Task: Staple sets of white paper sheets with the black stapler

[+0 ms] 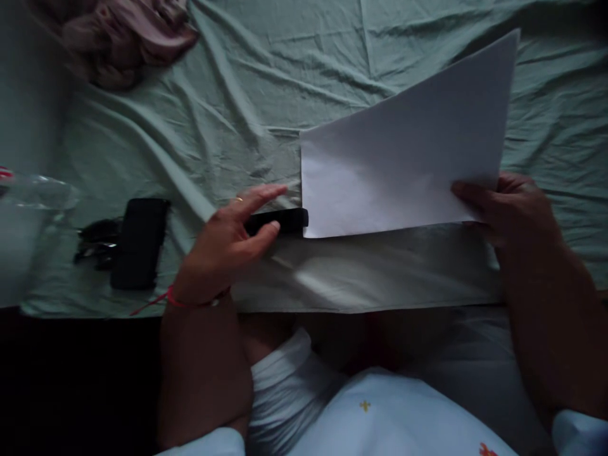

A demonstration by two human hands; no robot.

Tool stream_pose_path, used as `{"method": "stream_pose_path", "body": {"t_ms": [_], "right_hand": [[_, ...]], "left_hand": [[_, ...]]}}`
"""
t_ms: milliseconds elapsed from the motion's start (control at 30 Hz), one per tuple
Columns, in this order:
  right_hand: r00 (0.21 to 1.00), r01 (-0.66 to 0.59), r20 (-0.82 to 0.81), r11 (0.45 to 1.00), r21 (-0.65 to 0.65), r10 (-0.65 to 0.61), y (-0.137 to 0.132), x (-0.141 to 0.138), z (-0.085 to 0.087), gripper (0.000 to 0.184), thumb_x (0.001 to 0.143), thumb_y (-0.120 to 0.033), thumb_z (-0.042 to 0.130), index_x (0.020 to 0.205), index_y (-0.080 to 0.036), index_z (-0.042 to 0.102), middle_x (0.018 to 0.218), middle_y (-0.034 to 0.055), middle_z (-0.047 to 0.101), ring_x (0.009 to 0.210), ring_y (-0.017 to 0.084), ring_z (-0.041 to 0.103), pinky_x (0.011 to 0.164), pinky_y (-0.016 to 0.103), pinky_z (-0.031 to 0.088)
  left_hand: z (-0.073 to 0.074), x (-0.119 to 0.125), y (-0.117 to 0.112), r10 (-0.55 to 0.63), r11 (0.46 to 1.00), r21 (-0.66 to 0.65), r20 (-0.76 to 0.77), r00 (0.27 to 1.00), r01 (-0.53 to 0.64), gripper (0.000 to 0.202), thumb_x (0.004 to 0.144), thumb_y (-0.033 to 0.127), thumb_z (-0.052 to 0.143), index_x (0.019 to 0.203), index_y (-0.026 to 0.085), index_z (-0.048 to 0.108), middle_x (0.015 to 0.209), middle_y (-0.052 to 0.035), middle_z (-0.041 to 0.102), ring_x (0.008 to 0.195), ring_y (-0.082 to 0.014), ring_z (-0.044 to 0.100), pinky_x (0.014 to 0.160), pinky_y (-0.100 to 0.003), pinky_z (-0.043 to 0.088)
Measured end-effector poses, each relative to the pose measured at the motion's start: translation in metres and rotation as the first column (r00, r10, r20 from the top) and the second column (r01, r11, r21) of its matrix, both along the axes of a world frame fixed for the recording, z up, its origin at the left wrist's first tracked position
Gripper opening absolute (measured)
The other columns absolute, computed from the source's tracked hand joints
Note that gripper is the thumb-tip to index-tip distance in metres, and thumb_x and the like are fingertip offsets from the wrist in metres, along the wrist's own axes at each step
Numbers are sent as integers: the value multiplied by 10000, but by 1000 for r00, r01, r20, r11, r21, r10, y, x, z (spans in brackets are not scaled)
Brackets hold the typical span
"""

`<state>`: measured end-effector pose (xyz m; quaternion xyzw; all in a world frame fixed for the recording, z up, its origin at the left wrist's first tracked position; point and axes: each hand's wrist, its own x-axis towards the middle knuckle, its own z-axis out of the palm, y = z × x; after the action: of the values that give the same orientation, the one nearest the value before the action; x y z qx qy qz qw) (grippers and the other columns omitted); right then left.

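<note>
White paper (403,145), perhaps several sheets together, is held by my right hand (515,206) at its lower right edge, thumb on top and fingers underneath. The paper's far right corner is raised off the cloth. At its lower left corner lies a black stapler (289,220), its front end meeting the paper's edge. My left hand (228,244) is around the back part of the stapler. Its fingers are stretched out above it and the thumb is apart on the near side. My palm hides the stapler's rear end.
A light green, wrinkled cloth (266,278) covers the surface. To the left lie a black phone-like slab (140,244) and a dark, tangled item (97,240). Clear plastic (40,190) is at the far left. Crumpled pinkish fabric (128,38) sits at the upper left.
</note>
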<state>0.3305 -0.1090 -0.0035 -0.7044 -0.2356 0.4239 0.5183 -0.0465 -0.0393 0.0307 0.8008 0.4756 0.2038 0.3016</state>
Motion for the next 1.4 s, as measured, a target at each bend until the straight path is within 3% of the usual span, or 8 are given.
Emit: {"method": "stream_pose_path", "body": {"t_ms": [133, 233, 333, 533, 700, 833, 1033, 1400], "right_hand": [[1000, 24, 8, 1000, -17, -24, 1, -4, 3, 326, 506, -296, 944, 733, -178, 741, 699, 7, 660, 510, 93, 543, 379, 205, 392], [999, 49, 16, 999, -22, -49, 3, -7, 3, 403, 435, -322, 966, 720, -171, 725, 674, 12, 640, 486, 100, 521, 341, 214, 370], [998, 60, 13, 998, 0, -60, 4, -9, 3, 414, 424, -325, 972, 725, -173, 731, 685, 17, 651, 500, 95, 527, 347, 202, 376], [999, 47, -24, 999, 21, -47, 4, -9, 3, 347, 474, -273, 951, 751, -169, 768, 752, 31, 706, 573, 96, 588, 440, 193, 453], [999, 36, -9, 999, 16, -36, 5, -6, 1, 307, 505, -272, 938, 739, -179, 763, 724, 15, 697, 539, 90, 565, 425, 193, 427], [999, 33, 10, 999, -1, -33, 4, -5, 0, 277, 520, -276, 921, 717, -178, 753, 713, 11, 689, 541, 84, 557, 427, 185, 416], [1000, 26, -5, 1000, -3, -26, 3, -5, 0, 292, 512, -280, 913, 741, -187, 758, 742, 17, 697, 552, 93, 563, 428, 195, 416], [1000, 18, 17, 1000, 11, -19, 2, -6, -3, 309, 519, -330, 928, 723, -196, 738, 691, -4, 661, 527, 85, 529, 418, 195, 399]], "left_hand": [[-1, 17, 2, 161, 954, 252, 26, 987, -162, 381, 1030, 409, 527, 1366, 293, 662, 1483, -4, 656, 1494, -244, 496, 1298, -515, 318], [-9, 36, 4, 234, 951, 245, -173, 957, -188, 436, 1087, 431, 391, 1396, 255, 644, 1543, -67, 608, 1578, -289, 368, 1317, -666, 40], [-16, 46, 7, 212, 971, 165, -278, 937, -170, 443, 1088, 445, 383, 1405, 271, 639, 1574, -80, 577, 1607, -311, 304, 1273, -710, -107], [-22, 39, 14, 145, 989, 56, -296, 944, -134, 427, 1082, 429, 392, 1428, 296, 604, 1595, -42, 560, 1602, -273, 314, 1289, -652, -68], [-25, 33, 19, 78, 997, 28, -320, 944, -73, 446, 1083, 444, 382, 1435, 273, 596, 1602, -71, 549, 1584, -292, 343, 1284, -667, 21], [-27, 34, 20, 56, 998, 27, -345, 937, -50, 461, 1080, 447, 386, 1460, 268, 575, 1616, -69, 532, 1584, -282, 334, 1278, -668, -30], [-24, 42, 15, 83, 997, 33, -386, 919, -76, 445, 1055, 426, 438, 1445, 279, 593, 1654, -76, 482, 1619, -320, 253, 1262, -689, -101], [-23, 49, 11, 143, 990, 44, -346, 927, -136, 368, 1024, 443, 507, 1317, 300, 679, 1602, -58, 551, 1622, -362, 237, 1274, -720, -44]]}}
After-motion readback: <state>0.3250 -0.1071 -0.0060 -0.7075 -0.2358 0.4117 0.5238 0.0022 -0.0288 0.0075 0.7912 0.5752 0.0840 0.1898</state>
